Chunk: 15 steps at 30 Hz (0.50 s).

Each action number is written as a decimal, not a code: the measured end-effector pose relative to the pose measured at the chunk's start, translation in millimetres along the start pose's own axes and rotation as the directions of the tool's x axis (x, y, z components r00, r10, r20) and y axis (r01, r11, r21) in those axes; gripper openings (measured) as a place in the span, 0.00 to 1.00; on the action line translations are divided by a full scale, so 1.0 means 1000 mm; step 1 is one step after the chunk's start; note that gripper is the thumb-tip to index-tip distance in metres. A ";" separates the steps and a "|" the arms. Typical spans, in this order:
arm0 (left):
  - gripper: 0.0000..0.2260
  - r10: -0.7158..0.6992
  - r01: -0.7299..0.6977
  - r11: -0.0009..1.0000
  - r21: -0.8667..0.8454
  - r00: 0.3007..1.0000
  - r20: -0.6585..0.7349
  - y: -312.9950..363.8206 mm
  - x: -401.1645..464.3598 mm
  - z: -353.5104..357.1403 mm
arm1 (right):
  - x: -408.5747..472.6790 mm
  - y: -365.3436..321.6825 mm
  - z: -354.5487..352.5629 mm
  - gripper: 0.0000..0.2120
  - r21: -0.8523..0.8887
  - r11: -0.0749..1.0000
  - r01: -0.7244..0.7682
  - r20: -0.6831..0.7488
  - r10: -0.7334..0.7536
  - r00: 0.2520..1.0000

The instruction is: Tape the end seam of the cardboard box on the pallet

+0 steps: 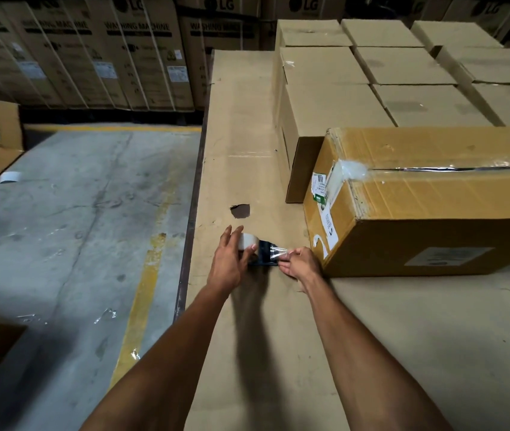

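Glossy tape (277,252) (crinkled) between hands

Matt cardboard box (434,213), glossy tape (277,253)

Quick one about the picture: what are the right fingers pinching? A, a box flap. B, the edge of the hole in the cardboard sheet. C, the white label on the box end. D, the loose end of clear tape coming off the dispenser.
D: the right hand pinches the clear tape end pulled from the tape dispenser, which the left hand steadies beside the box.
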<state>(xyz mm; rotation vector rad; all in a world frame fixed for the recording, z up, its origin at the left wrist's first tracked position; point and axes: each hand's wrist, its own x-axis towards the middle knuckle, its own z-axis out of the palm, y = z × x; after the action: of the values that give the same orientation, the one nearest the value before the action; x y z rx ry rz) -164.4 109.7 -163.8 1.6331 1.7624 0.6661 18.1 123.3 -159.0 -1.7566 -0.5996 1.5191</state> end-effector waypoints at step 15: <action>0.30 0.045 -0.040 0.996 0.082 0.997 -0.068 0.071 -0.029 -0.027 | -0.070 -0.067 -0.015 0.15 -0.683 0.638 0.357 0.016 -0.476 0.879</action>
<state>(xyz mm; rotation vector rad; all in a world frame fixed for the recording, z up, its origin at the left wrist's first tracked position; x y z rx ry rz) -136.1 90.0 -90.9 1.7245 1.8298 0.6873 26.1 110.3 -62.3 -2.0260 -1.5020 0.8435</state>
